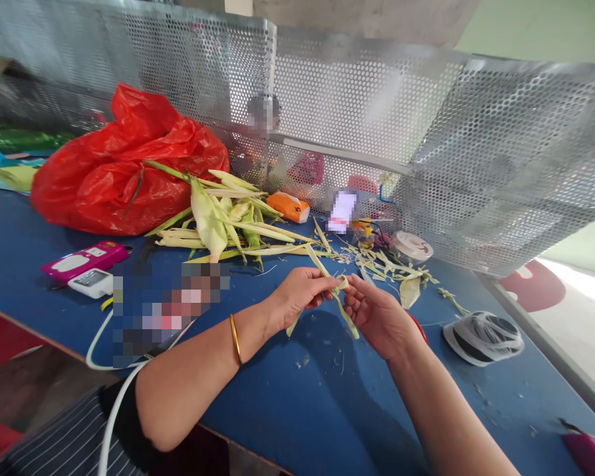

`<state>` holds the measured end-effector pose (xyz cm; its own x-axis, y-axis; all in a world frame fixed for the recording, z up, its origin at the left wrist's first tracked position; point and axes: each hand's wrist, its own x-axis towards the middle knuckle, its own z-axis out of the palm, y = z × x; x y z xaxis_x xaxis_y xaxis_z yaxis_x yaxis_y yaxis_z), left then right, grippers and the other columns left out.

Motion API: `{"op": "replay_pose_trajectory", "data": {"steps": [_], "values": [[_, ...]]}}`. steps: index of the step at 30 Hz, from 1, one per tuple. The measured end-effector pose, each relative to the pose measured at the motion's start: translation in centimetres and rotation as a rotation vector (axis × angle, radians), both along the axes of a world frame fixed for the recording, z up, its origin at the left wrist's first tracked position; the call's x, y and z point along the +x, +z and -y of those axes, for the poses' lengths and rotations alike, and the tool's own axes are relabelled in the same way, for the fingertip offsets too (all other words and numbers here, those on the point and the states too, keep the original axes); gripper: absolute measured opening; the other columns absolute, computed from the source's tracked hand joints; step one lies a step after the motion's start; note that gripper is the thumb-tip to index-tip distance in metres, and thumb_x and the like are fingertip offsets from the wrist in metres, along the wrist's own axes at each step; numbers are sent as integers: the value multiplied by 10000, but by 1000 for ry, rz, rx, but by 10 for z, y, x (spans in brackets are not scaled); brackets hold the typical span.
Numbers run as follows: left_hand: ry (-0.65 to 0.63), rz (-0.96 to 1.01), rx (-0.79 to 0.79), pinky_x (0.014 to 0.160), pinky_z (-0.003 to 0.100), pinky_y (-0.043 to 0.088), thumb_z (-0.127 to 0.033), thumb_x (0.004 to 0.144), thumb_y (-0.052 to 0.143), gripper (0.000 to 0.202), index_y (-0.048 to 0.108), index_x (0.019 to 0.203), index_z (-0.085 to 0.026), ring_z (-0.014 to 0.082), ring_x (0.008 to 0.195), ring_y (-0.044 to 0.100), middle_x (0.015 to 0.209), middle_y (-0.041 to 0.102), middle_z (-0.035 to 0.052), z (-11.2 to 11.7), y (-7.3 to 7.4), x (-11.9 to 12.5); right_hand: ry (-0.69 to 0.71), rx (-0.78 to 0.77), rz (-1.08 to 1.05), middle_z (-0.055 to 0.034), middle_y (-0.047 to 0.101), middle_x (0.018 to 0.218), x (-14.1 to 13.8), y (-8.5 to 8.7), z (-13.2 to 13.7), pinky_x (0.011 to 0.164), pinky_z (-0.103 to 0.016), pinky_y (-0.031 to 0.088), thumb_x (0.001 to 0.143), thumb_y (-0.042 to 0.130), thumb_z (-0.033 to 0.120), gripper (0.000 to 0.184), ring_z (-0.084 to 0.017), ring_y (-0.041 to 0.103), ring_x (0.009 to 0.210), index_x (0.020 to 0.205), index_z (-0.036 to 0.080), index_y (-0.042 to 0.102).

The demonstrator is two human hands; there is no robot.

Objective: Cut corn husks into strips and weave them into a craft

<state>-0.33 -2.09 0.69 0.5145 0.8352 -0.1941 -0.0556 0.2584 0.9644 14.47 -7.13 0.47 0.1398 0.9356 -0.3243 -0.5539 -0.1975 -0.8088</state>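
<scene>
My left hand (300, 294) and my right hand (377, 317) meet above the blue table (302, 403), both pinched on one pale yellow-green leaf strip (338, 294). Strip ends hang down below the fingers and one end sticks up to the left. A gold bangle (235, 338) circles my left wrist. Behind the hands lies a pile of corn husk leaves (223, 221), and trimmed leaf scraps (391, 268) are scattered to the right of it.
A red plastic bag (123, 162) sits at the back left. A perforated metal screen (377, 106) walls the far side. A pink and white device (86, 264), a white cable (96, 340), an orange tool (288, 206), a round lid (412, 246) and a thread spool (483, 337) lie about.
</scene>
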Motion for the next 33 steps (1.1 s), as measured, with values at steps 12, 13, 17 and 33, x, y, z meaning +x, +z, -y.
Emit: {"op": "replay_pose_trajectory", "data": {"steps": [12,13,17,33], "values": [[-161,-46,18,461,231,206,-473,610,776,350,684,651,-138,61,477,344,508,465,-39,3,5,-3,-102,163,277,39,525,541,-7,1,4,474,-219,379,539,878,370,312,-91,472,507,646,182,653],[-168,-45,15,461,231,201,-466,614,774,340,683,648,-139,60,474,337,503,454,-43,3,4,-4,-119,170,291,37,521,536,-7,0,4,477,-227,378,535,878,382,317,-94,461,502,639,182,655],[-200,-47,12,461,238,195,-484,634,754,353,669,655,-142,61,466,323,503,433,-54,2,2,-3,-146,166,279,33,520,532,-5,-3,2,484,-228,373,537,881,390,324,-93,462,504,619,177,651],[-242,-47,39,491,257,198,-460,629,772,342,624,589,-155,69,479,317,493,437,-54,5,2,-3,-215,172,604,31,518,508,5,-12,-3,510,-266,359,634,783,522,389,-115,457,481,592,195,576]]}}
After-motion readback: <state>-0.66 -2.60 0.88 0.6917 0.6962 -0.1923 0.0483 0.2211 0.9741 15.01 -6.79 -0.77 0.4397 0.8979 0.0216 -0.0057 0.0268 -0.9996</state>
